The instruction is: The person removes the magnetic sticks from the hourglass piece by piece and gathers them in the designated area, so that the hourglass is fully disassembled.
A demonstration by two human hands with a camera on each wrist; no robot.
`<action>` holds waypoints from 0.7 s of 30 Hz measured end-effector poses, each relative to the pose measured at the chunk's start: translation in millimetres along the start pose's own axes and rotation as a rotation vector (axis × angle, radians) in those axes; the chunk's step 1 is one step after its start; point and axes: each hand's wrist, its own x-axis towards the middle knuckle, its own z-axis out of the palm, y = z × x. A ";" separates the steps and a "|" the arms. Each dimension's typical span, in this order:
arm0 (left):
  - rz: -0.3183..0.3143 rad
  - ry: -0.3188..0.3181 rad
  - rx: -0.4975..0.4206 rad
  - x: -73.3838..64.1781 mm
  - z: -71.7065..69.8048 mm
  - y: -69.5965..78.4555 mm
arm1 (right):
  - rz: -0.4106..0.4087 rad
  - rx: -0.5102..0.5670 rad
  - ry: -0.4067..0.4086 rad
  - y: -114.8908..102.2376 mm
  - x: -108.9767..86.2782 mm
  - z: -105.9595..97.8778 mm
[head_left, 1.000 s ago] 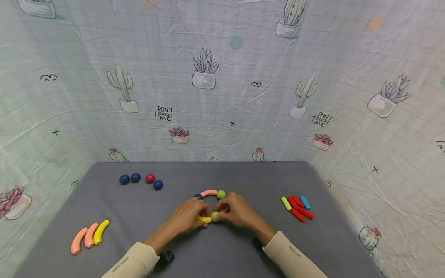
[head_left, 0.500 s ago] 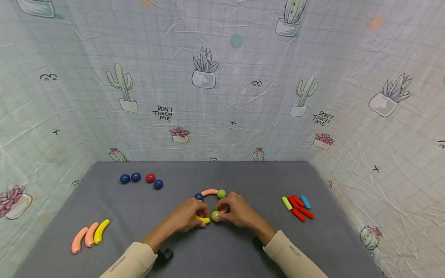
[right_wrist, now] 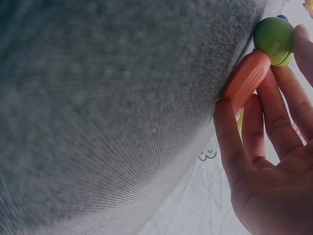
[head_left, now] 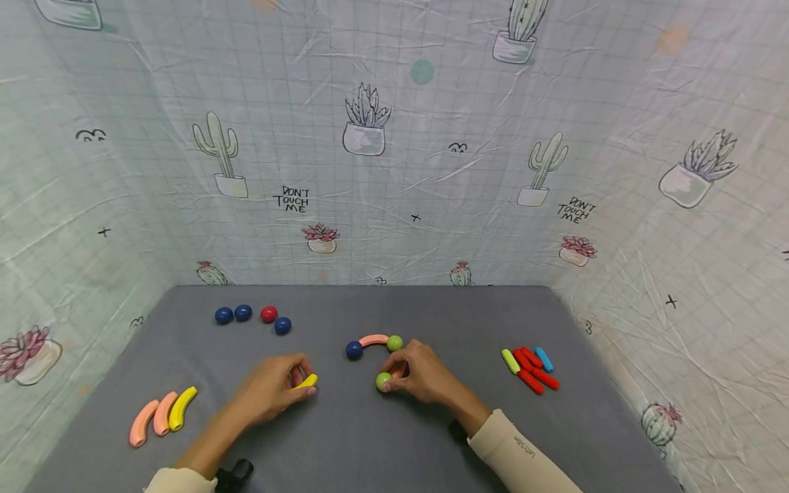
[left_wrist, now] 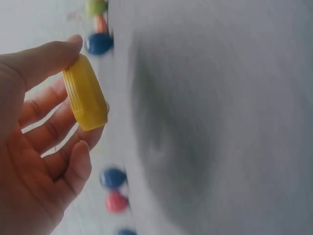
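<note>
My left hand [head_left: 271,389] pinches a short curved yellow toy piece [left_wrist: 85,95] between thumb and fingertips, above the table left of centre. The right hand [head_left: 422,373] stays at the middle, thumb and fingers gripping a green ball [head_left: 383,382]. In the right wrist view a salmon curved piece [right_wrist: 247,78] meets that ball and runs along the fingers; in the head view this hand mostly hides it. Just beyond lies a salmon arc [head_left: 373,339], with a blue ball [head_left: 354,350] at its left end and another green ball [head_left: 394,344] at its right end.
Two salmon curved pieces [head_left: 144,423] and a yellow one [head_left: 181,409] lie at the left. Blue balls [head_left: 283,325] and a red ball [head_left: 268,314] sit at the back left. Several red sticks [head_left: 530,382], a yellow-green stick [head_left: 510,361] and a blue stick [head_left: 544,359] lie at the right.
The yellow piece has come away from the green ball and moved left in my left hand, which uncovers the blue ball. My right hand keeps its place and its grip.
</note>
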 end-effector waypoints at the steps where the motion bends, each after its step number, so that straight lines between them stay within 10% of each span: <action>1: -0.026 0.013 0.022 -3.9 -4.1 -5.3 | 0.000 -0.002 0.001 -0.2 -0.1 -0.2; 9: -0.250 0.025 0.211 -34.5 -43.3 -48.8 | 0.007 -0.007 0.002 -0.6 -0.7 1.0; 21: -0.344 0.093 0.342 -58.6 -61.4 -77.4 | 0.013 -0.027 -0.008 -4.3 0.9 2.3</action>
